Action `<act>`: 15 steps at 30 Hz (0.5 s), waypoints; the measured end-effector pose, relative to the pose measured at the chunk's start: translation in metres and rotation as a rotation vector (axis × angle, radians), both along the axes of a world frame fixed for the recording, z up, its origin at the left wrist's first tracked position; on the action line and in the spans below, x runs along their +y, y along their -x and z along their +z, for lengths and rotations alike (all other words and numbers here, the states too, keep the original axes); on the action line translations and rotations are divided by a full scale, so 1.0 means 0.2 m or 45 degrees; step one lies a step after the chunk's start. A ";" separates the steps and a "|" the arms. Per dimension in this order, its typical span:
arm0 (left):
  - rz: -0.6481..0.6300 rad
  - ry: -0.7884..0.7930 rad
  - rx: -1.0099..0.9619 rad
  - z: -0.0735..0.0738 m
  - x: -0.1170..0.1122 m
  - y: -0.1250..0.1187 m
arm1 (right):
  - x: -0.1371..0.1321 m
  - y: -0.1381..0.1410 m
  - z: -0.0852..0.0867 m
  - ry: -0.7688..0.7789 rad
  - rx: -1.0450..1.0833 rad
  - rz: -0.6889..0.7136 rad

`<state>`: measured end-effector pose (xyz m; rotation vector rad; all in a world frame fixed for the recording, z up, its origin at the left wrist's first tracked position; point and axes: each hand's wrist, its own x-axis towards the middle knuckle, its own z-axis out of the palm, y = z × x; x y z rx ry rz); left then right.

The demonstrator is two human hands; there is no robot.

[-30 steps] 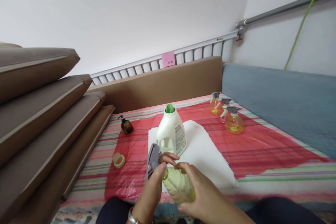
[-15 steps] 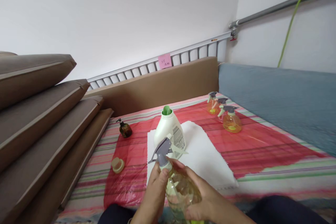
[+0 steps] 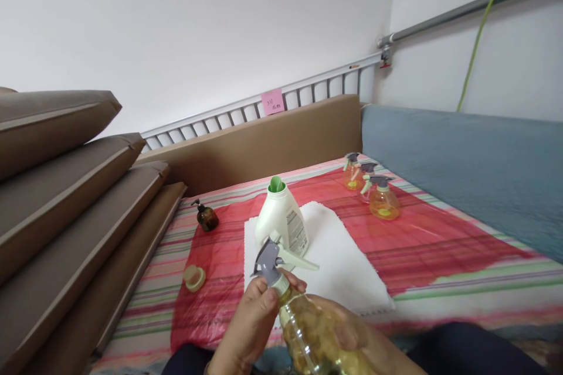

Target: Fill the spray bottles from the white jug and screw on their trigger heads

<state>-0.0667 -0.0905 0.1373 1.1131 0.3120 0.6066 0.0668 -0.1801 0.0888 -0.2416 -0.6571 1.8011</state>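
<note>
1. Yellow-tinted transparent plastic forms the body of the spray bottle (image 3: 303, 328), which is held low in front of the person, tilted, with its neck toward upper left and its base cut off by the frame edge.
2. Left hand (image 3: 251, 312): thumb and fingers closed around the collar beneath the grey spray head (image 3: 268, 259). This presumably steadies the head.
3. Right hand (image 3: 352, 331): wrapped around the bottle body, probably to carry its weight and resist twisting.
4. Hand pose: forearms converge from below; left thumb lies along the near side of the collar, right fingers curl against the body.
5. White jug (image 3: 281, 211): upright just beyond the spray head, green spout exposed, on the white mat (image 3: 336, 266); the mat likely protects the red sheet (image 3: 440, 240).
6. Three other sprayers (image 3: 384, 204) stand grouped at far right, apparently to leave the middle free for handling.
</note>
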 end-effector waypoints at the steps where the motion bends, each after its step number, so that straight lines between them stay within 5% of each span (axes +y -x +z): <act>1: 0.006 -0.009 0.006 0.00 0.00 0.00 | 0.00 0.00 -0.01 0.008 0.004 0.007; 7: -0.001 -0.038 0.054 -0.01 0.00 0.01 | 0.02 0.02 -0.04 0.043 0.048 0.028; 15: 0.090 -0.103 0.071 -0.04 0.04 0.04 | 0.02 0.00 0.06 -0.055 -0.157 -0.134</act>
